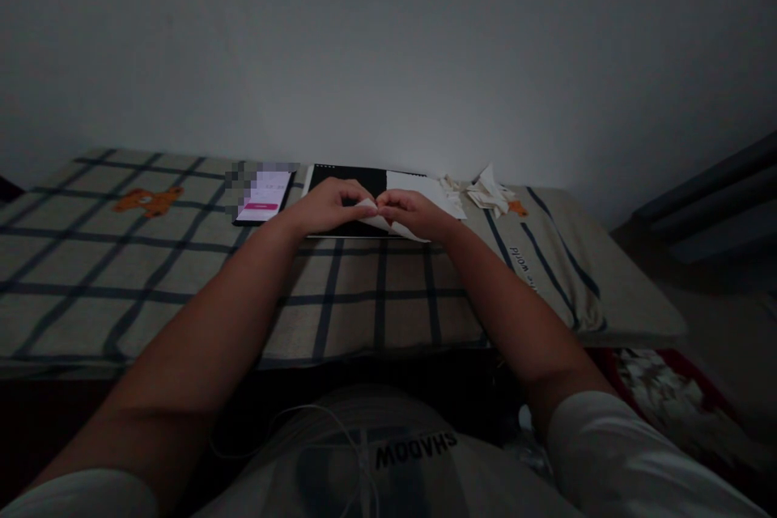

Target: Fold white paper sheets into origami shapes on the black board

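Note:
Both hands meet over a flat pad [359, 176], black on its left half and white on its right, lying on a checked cloth. My left hand [324, 205] has its thumb and fingers closed on the left part of a small white piece of paper [408, 233]. My right hand [416, 212] pinches the same paper close beside it, fingertips nearly touching the left ones. The paper slopes down to the right below the right hand. My fingers hide part of it, and I cannot tell whether it is folded or torn.
A phone [265, 193] with a lit screen lies left of the pad. Crumpled white paper pieces [489, 193] sit to its right. The checked cloth [200, 283] covers the table against a pale wall. Below right, a red container [613, 372] holds many white scraps. A thin white cable [303, 407] hangs near my lap.

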`<state>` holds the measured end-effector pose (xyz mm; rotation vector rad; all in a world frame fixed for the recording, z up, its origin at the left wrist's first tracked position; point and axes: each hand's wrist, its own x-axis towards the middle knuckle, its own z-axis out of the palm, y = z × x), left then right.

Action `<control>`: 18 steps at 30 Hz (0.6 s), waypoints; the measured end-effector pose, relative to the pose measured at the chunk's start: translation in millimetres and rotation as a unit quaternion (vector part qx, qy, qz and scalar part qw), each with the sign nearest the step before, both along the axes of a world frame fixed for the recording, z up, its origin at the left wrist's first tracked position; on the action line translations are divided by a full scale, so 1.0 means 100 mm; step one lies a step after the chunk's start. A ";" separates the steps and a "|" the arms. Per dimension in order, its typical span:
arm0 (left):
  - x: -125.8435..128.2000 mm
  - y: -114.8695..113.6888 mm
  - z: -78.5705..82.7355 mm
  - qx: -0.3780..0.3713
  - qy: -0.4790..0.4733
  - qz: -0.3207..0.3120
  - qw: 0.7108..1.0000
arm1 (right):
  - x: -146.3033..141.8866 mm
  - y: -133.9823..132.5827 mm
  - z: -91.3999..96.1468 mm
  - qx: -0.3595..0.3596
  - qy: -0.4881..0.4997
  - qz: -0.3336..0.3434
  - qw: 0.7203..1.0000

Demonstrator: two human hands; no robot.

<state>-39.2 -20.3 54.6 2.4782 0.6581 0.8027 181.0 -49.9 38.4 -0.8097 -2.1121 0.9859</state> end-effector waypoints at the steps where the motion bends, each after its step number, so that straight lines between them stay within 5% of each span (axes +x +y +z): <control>1: 0.00 0.00 0.01 -0.003 0.001 0.004 1.000 | 0.00 0.00 0.00 -0.015 0.010 -0.002 1.000; 8: -0.01 -0.03 0.03 -0.008 0.003 0.008 1.000 | 0.05 0.00 -0.01 -0.119 0.075 -0.008 0.990; 18: 0.00 -0.01 0.01 -0.005 0.015 -0.010 1.000 | 0.04 -0.04 0.03 -0.110 0.031 0.037 0.993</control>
